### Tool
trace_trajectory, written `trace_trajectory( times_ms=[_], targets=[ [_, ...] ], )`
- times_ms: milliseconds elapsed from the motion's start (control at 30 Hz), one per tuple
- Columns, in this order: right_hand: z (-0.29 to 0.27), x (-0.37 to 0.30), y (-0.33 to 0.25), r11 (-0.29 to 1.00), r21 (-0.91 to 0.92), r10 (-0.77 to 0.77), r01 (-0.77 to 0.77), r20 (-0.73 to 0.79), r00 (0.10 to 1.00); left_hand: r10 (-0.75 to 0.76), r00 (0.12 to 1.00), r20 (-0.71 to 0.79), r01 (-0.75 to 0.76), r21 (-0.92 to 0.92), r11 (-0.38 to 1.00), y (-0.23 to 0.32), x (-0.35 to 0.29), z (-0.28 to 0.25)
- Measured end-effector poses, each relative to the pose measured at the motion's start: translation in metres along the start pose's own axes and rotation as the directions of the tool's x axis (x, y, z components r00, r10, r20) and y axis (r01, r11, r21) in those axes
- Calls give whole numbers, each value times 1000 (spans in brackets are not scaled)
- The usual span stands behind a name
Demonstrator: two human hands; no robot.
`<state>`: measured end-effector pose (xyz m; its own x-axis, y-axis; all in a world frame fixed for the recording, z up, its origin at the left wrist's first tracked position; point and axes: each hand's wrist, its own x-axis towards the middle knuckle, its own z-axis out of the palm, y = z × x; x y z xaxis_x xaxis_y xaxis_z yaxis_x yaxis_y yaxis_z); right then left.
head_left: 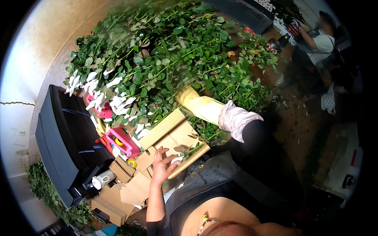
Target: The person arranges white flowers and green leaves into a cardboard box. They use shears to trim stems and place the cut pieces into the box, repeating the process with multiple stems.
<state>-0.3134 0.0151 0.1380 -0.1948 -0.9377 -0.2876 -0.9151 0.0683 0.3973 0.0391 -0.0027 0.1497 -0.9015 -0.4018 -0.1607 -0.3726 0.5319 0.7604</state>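
My left hand (161, 168), bare, lies over an open piece of cardboard (182, 135) with its fingers apart. Close to its thumb and fingertips is a white-covered flower head (177, 160) on a short leafy stem (193, 150), which rests on the cardboard. Out ahead, my right hand (187, 96) wears a long yellow glove and reaches into a large heap of green leafy stems (165, 59). Its fingertips are partly lost among the leaves, so I cannot make out what they grip.
White-covered flower heads (120, 104) stick out at the heap's left side. Pink plastic holders (123, 142), a yellow tape roll (131, 163) and a white mug (103, 179) stand near a dark cabinet (59, 145). Folded cardboard (136, 191) is stacked below. Another person (317, 45) works at the far right.
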Motion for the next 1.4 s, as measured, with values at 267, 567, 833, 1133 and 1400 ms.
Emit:
trace_trajectory(
  times_ms=[267,567,833,1133,1400],
  targets=[
    [-40,7,43,975,216,125,-45,-372,920,-26,999,35,27,-16,1000,-4,0,0],
    [-108,-51,71,820,568,237,-72,-223,946,35,999,-16,-35,-17,999,-5,0,2],
    [-72,-182,62,705,674,2,220,-312,950,-100,993,-63,70,-365,929,-11,-2,13],
    [-16,-156,38,967,252,-101,-50,550,829,-132,990,-55,115,-241,964,-5,-7,13],
    [-15,-48,7,877,454,158,-160,42,987,-77,996,-41,64,-251,966,-1,2,5]
  ],
)
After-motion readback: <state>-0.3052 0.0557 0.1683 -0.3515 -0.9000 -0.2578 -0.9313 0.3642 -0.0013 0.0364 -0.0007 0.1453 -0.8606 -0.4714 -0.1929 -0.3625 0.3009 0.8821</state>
